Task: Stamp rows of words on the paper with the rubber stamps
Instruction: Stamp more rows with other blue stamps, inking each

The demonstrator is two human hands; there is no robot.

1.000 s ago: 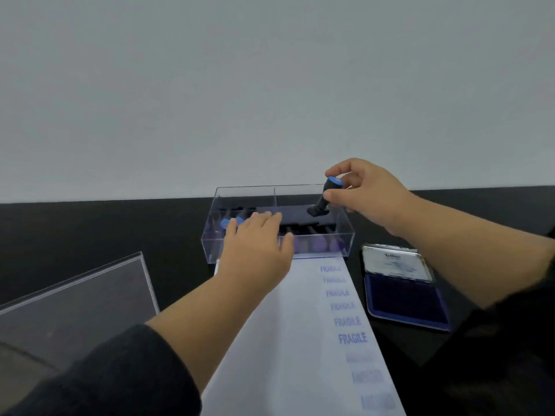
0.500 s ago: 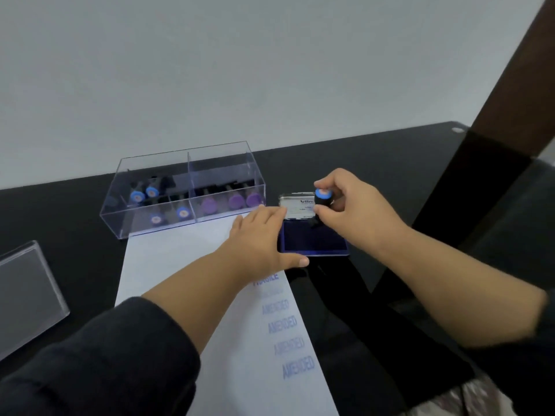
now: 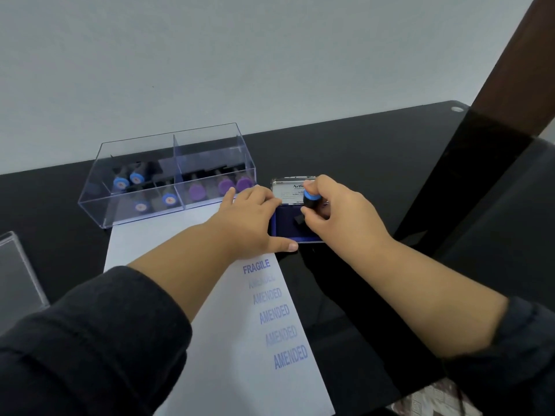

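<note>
Stamp in our right hand, blue-capped handle pinched between fingers and thumb, its dark base pressed onto the blue ink pad. We hold the pad's left edge with our left hand, fingers straight and laid flat, the thumb along the pad's near edge. The pad sits just right of the paper, its open lid lying on the far side. On the paper's right side we read one "FRAGILE" above a column of "AMENDED" prints. At the paper's far end stands the clear box, holding blue-capped stamps on the left and purple-capped ones on the right. All rests on the black table.
</note>
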